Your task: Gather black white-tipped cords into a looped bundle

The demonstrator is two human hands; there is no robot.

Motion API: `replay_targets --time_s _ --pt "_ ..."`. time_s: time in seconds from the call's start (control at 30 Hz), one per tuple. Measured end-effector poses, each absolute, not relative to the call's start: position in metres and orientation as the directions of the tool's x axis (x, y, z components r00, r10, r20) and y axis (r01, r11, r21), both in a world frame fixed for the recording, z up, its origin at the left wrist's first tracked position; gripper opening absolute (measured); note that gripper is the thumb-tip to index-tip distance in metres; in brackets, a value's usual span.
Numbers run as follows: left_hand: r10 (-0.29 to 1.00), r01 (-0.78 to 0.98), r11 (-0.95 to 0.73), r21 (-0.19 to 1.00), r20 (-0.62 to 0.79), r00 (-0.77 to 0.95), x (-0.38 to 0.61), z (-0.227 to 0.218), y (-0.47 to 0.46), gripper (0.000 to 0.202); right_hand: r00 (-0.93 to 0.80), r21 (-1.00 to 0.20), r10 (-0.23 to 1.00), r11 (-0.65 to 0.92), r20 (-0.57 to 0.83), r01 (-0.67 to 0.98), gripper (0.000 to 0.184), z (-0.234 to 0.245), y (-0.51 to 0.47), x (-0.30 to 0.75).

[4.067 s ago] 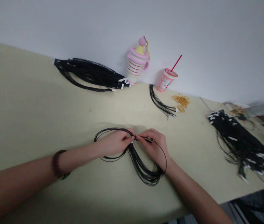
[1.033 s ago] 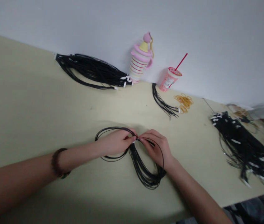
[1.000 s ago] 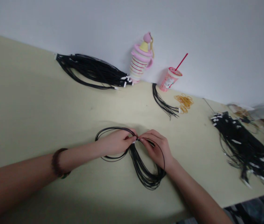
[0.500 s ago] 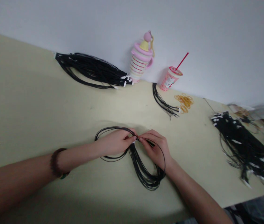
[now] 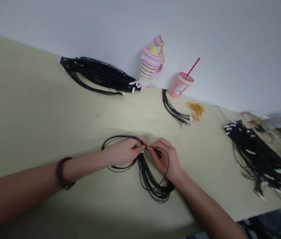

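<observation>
A bundle of thin black cords (image 5: 152, 186) lies looped on the pale table (image 5: 43, 113) in front of me. My left hand (image 5: 122, 151), with a dark bead bracelet on its wrist, pinches the cords where the loops meet. My right hand (image 5: 166, 159) pinches the same spot from the other side, fingertips touching the left hand's. A small white tag shows between the fingertips. One loop curves out behind the left hand, another hangs down below the right hand.
A big bundle of black cords (image 5: 98, 77) lies at the back by the wall. A pink striped bottle (image 5: 149, 64), a red cup with a straw (image 5: 180, 87), a small cord bundle (image 5: 174, 111) and yellow rubber bands (image 5: 195, 108) stand behind. Several tagged cords (image 5: 257, 156) lie at right.
My right hand has shifted slightly, and the outer cord loop by it has drawn in closer to the wrist. Both hands keep pinching the cords at the same spot.
</observation>
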State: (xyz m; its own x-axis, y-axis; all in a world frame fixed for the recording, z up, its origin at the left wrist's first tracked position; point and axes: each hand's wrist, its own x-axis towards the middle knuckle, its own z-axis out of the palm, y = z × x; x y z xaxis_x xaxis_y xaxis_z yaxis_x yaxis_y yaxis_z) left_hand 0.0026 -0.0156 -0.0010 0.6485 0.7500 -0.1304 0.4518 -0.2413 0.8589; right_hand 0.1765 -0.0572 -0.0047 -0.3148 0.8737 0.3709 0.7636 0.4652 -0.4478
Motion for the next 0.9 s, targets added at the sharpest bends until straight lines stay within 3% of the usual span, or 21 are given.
replay_targets --time_s 0.9 --pt "0.739 0.451 -0.227 0.863 -0.148 0.657 0.0030 0.0019 -0.0160 0.024 -0.394 -0.363 0.817 0.550 0.422 0.752 0.014 -0.0083 -0.0599 0.1780"
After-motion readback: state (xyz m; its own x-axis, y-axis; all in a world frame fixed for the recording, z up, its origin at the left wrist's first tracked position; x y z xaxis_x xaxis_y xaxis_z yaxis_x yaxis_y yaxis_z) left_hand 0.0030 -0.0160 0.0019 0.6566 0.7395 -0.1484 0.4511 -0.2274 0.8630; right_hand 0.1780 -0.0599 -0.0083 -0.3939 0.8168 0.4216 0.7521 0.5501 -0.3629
